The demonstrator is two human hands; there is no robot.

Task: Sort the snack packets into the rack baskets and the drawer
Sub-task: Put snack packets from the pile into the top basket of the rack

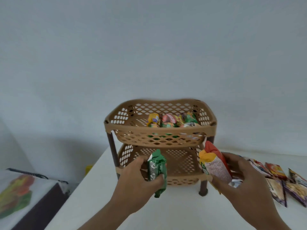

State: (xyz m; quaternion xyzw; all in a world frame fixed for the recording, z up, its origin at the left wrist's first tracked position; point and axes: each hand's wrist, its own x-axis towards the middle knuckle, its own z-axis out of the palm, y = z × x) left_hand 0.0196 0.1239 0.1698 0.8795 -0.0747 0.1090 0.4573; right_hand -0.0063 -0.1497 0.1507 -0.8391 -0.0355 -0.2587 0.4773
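**Two in hand, a heap yet to sort**

My left hand (137, 176) grips a green packet (157, 170), fingers curled round its middle, just in front of the lower basket (182, 175) of the rack (113, 146). My right hand (240, 176) grips a red-and-orange packet (216, 165), held upright beside the rack's right front leg. A silvery edge shows under that palm; I cannot tell whether it belongs to the same packet or to another.

Done so far, as I judge it: the upper basket (159, 129) already holds a cluster of sorted packets (172, 121), yellow, red and green, bunched toward its right side. The left part of that basket looks bare.

Left to do: the lower basket shows nothing inside it from where I look, though my hands and the two packets cover part of it. A spread of loose packets (279, 178) lies on the white table (166, 213) to my right, some overlapping. The drawer is nowhere in view, so I cannot say what has gone into it.

I would put the job somewhere short of halfway. These two packets seem bound for the lower basket, since both sit level with its opening.
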